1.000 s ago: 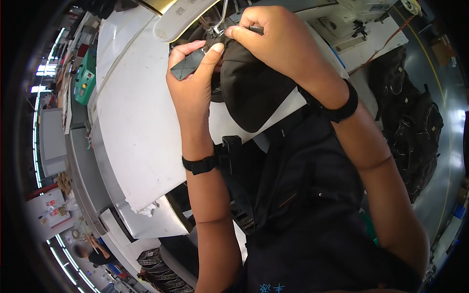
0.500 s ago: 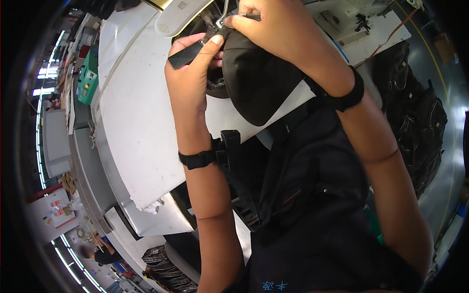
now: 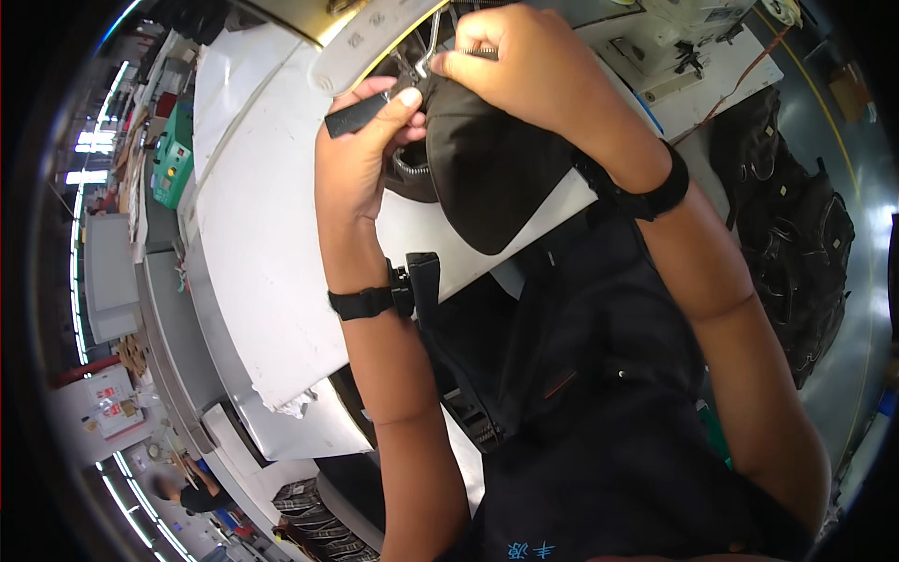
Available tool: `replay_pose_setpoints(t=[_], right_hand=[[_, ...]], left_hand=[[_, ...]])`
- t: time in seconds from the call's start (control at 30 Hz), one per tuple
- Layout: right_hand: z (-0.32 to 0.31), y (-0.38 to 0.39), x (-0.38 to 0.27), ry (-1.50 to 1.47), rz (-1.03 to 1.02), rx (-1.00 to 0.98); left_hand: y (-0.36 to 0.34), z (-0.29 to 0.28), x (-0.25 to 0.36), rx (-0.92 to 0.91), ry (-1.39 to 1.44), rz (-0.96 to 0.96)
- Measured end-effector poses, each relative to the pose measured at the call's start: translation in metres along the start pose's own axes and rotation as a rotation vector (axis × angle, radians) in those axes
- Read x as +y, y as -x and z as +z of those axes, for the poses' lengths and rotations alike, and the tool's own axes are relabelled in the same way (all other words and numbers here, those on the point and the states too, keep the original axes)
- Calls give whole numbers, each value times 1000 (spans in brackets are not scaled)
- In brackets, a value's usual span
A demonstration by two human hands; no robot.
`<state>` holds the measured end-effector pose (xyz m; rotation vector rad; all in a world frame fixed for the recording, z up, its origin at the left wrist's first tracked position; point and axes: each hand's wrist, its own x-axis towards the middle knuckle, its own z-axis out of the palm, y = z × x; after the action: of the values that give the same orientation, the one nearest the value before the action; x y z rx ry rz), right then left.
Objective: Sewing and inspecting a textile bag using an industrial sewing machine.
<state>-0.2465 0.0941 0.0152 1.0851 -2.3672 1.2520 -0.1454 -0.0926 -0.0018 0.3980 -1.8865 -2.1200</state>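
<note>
A dark brown fabric piece (image 3: pixel 492 164), shaped like a rounded flap, hangs over the near edge of the white table under a sewing machine (image 3: pixel 361 49). Metal zipper teeth (image 3: pixel 409 169) show along its inner curve. My left hand (image 3: pixel 354 164) pinches the fabric edge beside the presser foot (image 3: pixel 421 66), its thumb on top. A flat black strip (image 3: pixel 352 116) juts leftward from between that hand's thumb and fingers. On the other side of the foot, my right hand (image 3: pixel 524 75) has its fingers closed on the fabric's zippered edge. The needle point is hidden.
The white tabletop (image 3: pixel 262 225) stretches left of my hands. A green box with controls (image 3: pixel 172 159) stands beyond it. On the right lies a heap of dark sewn pieces (image 3: pixel 782 234), next to another machine bed (image 3: pixel 712 75). A person (image 3: pixel 192 487) sits far off at lower left.
My left hand has shifted slightly left with the fabric and strip, and the zipper curve shows a little more. The fabric's tip hangs slightly lower in view. Both hands keep their grip.
</note>
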Motion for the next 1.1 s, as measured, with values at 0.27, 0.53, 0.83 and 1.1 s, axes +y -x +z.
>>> replay_pose_setpoints(t=[0.27, 0.53, 0.83, 1.1], right_hand=[[9, -3, 8, -48, 11, 93], [13, -3, 12, -31, 24, 81], [7, -6, 7, -27, 68, 18], [-92, 21, 0, -70, -404, 280]], left_hand=[[5, 9, -3, 80, -71, 60], [7, 10, -5, 49, -48, 113], [6, 10, -7, 46, -72, 143], [7, 14, -11, 89, -60, 172]])
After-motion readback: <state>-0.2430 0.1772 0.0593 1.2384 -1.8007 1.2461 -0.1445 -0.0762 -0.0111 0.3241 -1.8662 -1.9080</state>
